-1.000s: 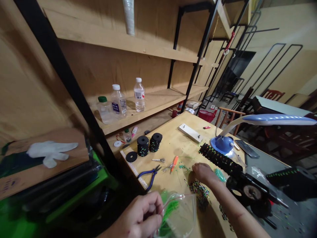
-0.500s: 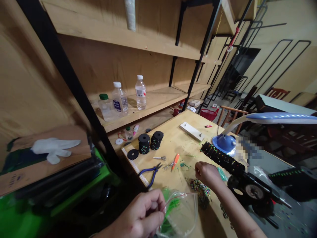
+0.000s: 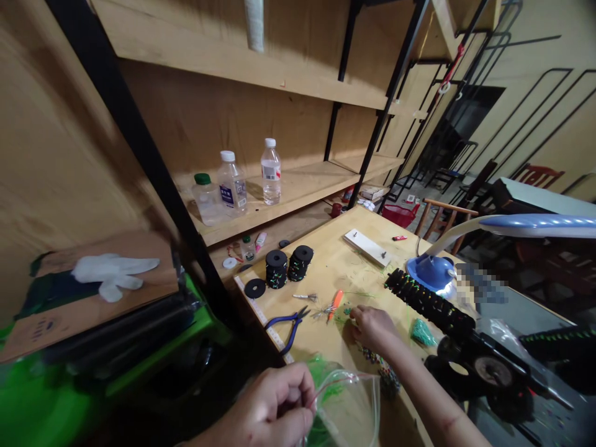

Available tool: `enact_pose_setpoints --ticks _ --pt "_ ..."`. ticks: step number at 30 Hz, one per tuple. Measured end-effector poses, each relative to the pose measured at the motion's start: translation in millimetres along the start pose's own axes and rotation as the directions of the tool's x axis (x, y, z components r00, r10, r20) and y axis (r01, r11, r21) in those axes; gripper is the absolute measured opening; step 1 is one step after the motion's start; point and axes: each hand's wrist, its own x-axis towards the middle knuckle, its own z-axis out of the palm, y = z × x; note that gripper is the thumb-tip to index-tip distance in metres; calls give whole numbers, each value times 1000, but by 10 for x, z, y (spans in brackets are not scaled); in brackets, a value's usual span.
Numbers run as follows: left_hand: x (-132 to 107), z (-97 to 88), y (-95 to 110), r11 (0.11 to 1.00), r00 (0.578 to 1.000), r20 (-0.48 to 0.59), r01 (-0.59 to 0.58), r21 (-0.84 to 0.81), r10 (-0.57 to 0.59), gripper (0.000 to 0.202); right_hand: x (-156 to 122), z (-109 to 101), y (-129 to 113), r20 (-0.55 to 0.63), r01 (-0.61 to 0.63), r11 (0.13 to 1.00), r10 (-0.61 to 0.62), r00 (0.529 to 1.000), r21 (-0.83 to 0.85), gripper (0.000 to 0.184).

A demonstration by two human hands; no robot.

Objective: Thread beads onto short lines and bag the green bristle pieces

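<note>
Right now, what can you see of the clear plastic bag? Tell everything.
The clear plastic bag looks thin and glossy, with a reddish line along its upper edge. The left hand pinches it at one side. Bright green strands show inside or behind it. Its bottom leaves the frame; contact with the table is unclear.

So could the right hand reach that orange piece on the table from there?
Probably yes: the right hand is close to the orange piece, with only small green bits seen between them. Whether it holds something, I can't tell.
</note>
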Motion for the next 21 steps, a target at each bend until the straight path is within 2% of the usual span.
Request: enact_pose_setpoints --ticks 12,16,21 --pt "10 10 13 1000 999 -33 13 -9 -13 16 197 62 -81 73 88 996 -88 993 1 13" --pt "-13 54 17 999 996 -88 6 -43 -10 15 102 16 -88 10 39 996 -40 999 81 13" --pt "5 87 24 998 995 -97 -7 -59 2 17 -151 -134 -3 -104 -46 962 77 992 270 16"
